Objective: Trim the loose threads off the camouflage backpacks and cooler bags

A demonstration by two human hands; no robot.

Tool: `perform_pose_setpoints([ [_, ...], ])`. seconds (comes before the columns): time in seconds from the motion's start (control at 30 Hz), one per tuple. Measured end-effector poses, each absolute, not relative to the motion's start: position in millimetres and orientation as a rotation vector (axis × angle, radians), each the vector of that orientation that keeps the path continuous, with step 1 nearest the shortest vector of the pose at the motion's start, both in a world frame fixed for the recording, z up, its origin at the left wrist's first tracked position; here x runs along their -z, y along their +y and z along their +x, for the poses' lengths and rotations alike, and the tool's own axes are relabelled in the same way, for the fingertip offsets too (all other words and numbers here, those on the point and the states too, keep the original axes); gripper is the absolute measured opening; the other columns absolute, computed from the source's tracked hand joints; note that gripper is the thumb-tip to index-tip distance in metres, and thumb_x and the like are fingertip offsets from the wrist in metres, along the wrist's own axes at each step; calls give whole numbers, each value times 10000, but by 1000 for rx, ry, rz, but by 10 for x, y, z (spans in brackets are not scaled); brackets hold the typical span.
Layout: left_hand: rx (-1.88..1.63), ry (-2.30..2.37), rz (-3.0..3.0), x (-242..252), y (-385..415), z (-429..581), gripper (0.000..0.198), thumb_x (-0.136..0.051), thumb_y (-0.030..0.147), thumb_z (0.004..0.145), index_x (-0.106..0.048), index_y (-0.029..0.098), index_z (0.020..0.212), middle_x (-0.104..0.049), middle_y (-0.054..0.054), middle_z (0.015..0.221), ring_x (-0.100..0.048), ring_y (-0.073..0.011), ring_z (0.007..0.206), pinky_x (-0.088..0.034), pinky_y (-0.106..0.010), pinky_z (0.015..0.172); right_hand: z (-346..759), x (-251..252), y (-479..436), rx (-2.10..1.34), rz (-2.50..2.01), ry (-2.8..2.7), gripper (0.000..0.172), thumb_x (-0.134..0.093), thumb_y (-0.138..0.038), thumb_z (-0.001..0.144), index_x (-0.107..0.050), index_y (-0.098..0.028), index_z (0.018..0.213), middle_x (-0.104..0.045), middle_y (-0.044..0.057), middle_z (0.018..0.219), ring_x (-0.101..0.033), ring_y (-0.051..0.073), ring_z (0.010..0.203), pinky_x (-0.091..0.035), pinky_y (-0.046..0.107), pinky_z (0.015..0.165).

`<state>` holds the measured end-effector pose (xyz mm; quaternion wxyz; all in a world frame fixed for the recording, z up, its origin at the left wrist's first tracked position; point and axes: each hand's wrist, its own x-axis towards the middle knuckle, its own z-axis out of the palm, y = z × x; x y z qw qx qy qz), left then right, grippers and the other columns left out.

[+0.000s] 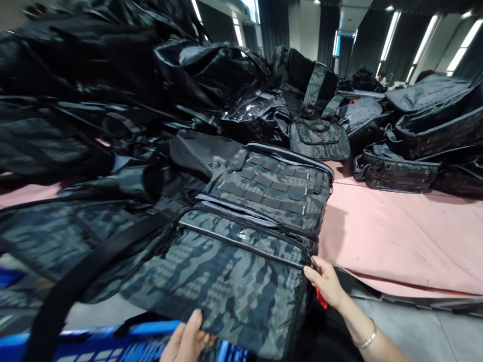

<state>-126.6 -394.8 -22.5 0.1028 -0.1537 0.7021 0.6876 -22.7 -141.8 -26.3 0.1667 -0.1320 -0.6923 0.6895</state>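
A grey and black camouflage backpack (226, 281) with a pale logo lies in front of me, its front panel tilted toward me. My left hand (186, 339) grips its lower edge, thumb on top and fingers underneath. At the panel's right upper corner, my right hand (326, 281) pinches the side edge near the zipper. The same hand also holds a small red-handled tool (320, 297), apparently scissors or snips, mostly covered by the fingers. A zipped opening (237, 210) gapes above the panel, and webbing rows (264, 186) cross the part behind it. A black strap (101, 256) hangs at the left.
Dark bags (83, 55) are heaped at the left and back. Open camouflage bags (400, 168) stand on the pink-covered table (407, 236) at the right. A blue plastic crate (113, 344) sits below the backpack, above a grey tiled floor (422, 327).
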Motion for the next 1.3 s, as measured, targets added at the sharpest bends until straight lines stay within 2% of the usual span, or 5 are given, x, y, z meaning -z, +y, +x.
perform_pose_setpoints([
  [0.23,-1965,2874,-124,-176,-4205,-1432,460,-516,511,803,-422,205,472,-406,38,435,-380,-113,463,-344,-259,522,-148,336,-1469,-1884,-432,-1980,313,-530,-460,845,-434,-201,697,-268,-52,645,-281,100,557,-272,215,479],
  [0.37,-1631,3208,169,-520,-4293,-2008,354,-463,538,804,-574,206,747,-600,-13,703,-549,-169,657,-434,-274,638,-140,368,-1486,-1944,-473,-1926,328,-574,-486,809,-476,-192,700,-337,-45,644,-346,105,571,-344,204,507],
  [0.6,-1381,3129,406,-609,-4027,-2957,428,-674,512,608,-633,184,880,-672,-90,935,-596,-280,923,-447,-374,832,-137,342,-1530,-1957,-472,-1831,323,-627,-488,769,-597,-166,770,-569,17,747,-527,159,720,-463,226,673],
  [0.87,-1537,2866,268,-501,-4212,-3215,349,-535,464,840,-613,129,779,-615,8,729,-594,-158,682,-482,-321,662,-132,390,-1506,-2049,-435,-1830,307,-652,-478,754,-628,-173,773,-614,24,782,-572,180,774,-483,253,761],
  [1.3,-2233,2490,-98,-420,-4452,-2946,466,-556,592,740,-609,132,794,-619,-24,722,-563,-131,633,-451,-265,590,-101,475,-1441,-2068,-495,-1788,342,-714,-452,703,-666,-158,868,-662,64,869,-599,223,840,-504,311,800],
])
